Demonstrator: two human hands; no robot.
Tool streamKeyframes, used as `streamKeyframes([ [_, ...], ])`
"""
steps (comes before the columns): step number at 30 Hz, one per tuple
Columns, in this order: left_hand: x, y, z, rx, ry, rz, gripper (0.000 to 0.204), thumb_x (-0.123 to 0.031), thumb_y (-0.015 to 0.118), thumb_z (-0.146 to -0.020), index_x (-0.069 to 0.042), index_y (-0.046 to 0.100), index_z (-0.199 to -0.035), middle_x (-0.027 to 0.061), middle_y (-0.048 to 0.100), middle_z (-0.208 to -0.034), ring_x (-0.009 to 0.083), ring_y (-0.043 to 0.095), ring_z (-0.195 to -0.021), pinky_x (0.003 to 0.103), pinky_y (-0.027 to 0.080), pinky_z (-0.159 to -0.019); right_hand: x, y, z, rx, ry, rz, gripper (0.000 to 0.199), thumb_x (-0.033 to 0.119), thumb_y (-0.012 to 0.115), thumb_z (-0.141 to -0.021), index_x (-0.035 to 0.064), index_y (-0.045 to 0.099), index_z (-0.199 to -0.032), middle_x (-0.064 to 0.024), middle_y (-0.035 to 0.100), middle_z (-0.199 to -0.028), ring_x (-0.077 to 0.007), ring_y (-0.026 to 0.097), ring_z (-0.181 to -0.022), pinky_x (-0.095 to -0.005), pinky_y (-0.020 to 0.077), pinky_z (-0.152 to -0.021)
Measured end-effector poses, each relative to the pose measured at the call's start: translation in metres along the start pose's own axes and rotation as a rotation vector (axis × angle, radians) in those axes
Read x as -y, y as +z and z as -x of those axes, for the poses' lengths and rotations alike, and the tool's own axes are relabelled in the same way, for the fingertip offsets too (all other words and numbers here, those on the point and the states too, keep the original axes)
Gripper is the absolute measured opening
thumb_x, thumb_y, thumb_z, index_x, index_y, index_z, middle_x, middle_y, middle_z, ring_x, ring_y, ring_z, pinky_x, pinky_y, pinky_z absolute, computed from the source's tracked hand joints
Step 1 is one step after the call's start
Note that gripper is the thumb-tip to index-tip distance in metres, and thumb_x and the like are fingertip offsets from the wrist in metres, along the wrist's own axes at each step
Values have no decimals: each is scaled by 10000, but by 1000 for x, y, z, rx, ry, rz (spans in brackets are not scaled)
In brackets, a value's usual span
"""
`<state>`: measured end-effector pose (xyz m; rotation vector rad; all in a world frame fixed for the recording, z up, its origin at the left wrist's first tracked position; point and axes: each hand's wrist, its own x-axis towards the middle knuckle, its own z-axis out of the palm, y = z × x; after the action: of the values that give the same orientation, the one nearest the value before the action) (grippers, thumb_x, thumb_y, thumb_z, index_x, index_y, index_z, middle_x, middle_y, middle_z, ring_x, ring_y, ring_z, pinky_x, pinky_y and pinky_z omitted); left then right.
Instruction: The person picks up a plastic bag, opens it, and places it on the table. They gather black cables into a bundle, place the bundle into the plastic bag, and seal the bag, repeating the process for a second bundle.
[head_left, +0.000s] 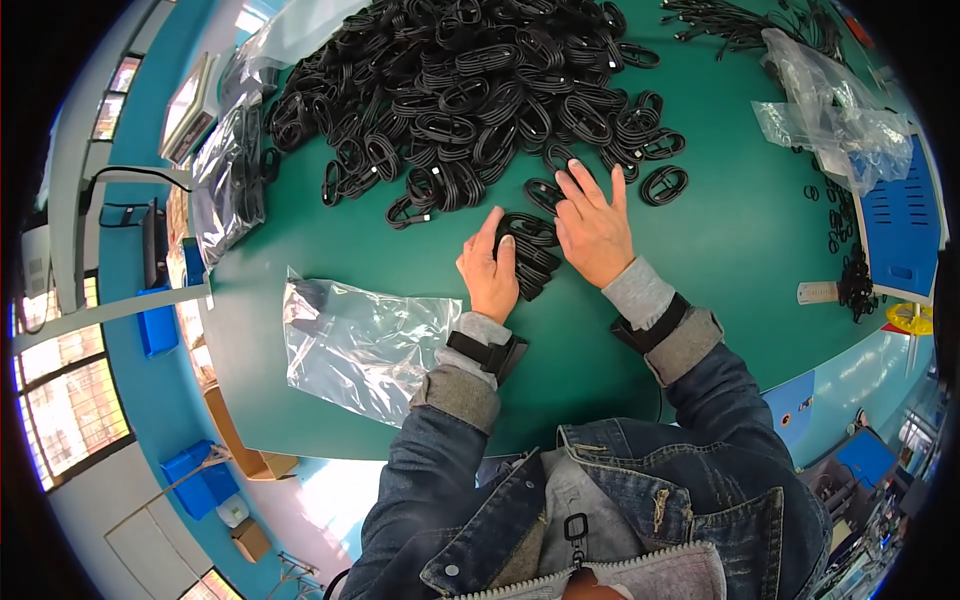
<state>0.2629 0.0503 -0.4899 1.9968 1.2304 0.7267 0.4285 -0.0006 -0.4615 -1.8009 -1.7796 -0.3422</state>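
A small group of coiled black cables [536, 270] lies in front of me on the green table. My left hand [488, 275] rests along its left side, index finger stretched forward and thumb apart, touching the coils. To the right, my right hand [597, 230] reaches over the table with its fingers spread. Its fingertips are at a single black cable coil [541, 194] and the near edge of the big pile; whether they touch cannot be made out. Beyond both hands spreads a large heap of black cable coils [460, 95], some with light connector ends showing.
A clear plastic bag [365, 345] lies flat left of my left forearm. Another bag with dark contents [228, 190] stands at the left table edge. At far right are crumpled clear bags [835, 110], a blue plastic bin [900, 225], and loose black rings [838, 220]. Uncoiled cables [740, 25] lie behind.
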Motion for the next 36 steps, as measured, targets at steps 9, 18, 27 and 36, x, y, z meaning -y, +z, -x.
streamKeyframes([
  [9,4,2,-1,-41,41,111,369,-146,488,-878,-67,522,-1237,132,601,-1098,266,533,-996,361,375,-900,5,6,17,352,128,-460,366,64,576,-798,33,503,-1156,-125,569,-1130,-301,501,-1112,-383,454,-887],
  [18,6,5,1,-25,-31,112,337,-171,499,-877,-100,569,-1199,76,615,-1091,247,515,-1003,360,322,-935,-14,8,8,456,135,-640,427,173,594,-829,54,476,-1221,-135,577,-1110,-305,552,-991,-375,457,-841],
  [27,11,8,2,-66,-6,107,306,-185,485,-882,-97,606,-1149,86,640,-1012,253,526,-986,364,328,-930,-2,11,22,325,259,-785,374,170,549,-863,65,505,-1220,-145,585,-1044,-315,548,-953,-395,432,-849],
  [36,10,9,3,-74,18,101,298,-192,469,-886,-108,612,-1134,85,633,-1031,249,520,-992,377,321,-927,8,20,23,405,304,-579,589,279,600,-823,23,381,-1306,-155,522,-1091,-316,480,-1002,-404,382,-907],
])
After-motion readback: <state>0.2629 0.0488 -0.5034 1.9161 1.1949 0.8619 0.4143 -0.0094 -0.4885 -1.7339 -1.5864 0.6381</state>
